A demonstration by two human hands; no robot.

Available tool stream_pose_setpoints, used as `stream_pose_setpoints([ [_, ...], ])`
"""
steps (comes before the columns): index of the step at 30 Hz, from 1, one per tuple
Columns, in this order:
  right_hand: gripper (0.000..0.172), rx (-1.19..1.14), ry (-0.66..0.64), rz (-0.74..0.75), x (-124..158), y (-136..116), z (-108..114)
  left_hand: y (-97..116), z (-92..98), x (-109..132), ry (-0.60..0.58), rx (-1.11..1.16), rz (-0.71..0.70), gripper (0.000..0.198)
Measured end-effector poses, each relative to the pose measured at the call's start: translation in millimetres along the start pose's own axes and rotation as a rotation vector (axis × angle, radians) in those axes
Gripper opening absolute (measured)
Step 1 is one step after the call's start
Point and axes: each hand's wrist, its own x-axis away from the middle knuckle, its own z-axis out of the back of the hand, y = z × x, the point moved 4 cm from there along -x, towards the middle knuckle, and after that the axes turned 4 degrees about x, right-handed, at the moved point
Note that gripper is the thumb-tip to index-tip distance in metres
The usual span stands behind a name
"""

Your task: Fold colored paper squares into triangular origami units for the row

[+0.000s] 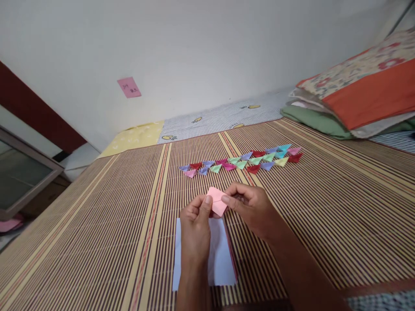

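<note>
Between both hands is a small pink folded paper (pixel 216 199), squarish with a crease across it. My left hand (pixel 197 216) pinches its left side, thumb on top. My right hand (pixel 251 206) grips its right corner between thumb and fingers. Below them a pale blue sheet of paper (pixel 222 259) lies on a stack, with reddish edges showing on the right; my left forearm covers part of it. Beyond the hands stand several small folded paper boats (pixel 241 164) in rows, in red, pink, green, blue, purple and yellow.
A striped bamboo mat (pixel 113 229) covers the surface. Folded bedding (pixel 366 95) is piled at the back right. Patterned cloth (pixel 207 123) runs along the white wall, where a pink note (pixel 129 87) is stuck. At the left stands a framed glass panel (pixel 26 172).
</note>
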Motion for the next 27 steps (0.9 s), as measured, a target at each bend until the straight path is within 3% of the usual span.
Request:
stream_pose_setpoints([
  [4,0.018,0.110,-0.036,0.077,1.5,-4.9,7.2,6.4,-1.6,1.0,-0.056,-0.128,-0.022,0.031],
  [11,0.023,0.179,-0.099,0.067,3.3,-9.0,9.6,11.9,-6.1,1.8,-0.129,-0.221,-0.082,0.029],
  [20,0.025,0.230,-0.095,0.134,3.4,-16.1,8.1,13.2,-8.9,3.3,-0.084,-0.216,-0.072,0.040],
  [27,0.023,0.135,-0.090,0.135,3.5,-16.3,8.8,6.2,-1.9,1.3,-0.094,-0.076,-0.020,0.035],
])
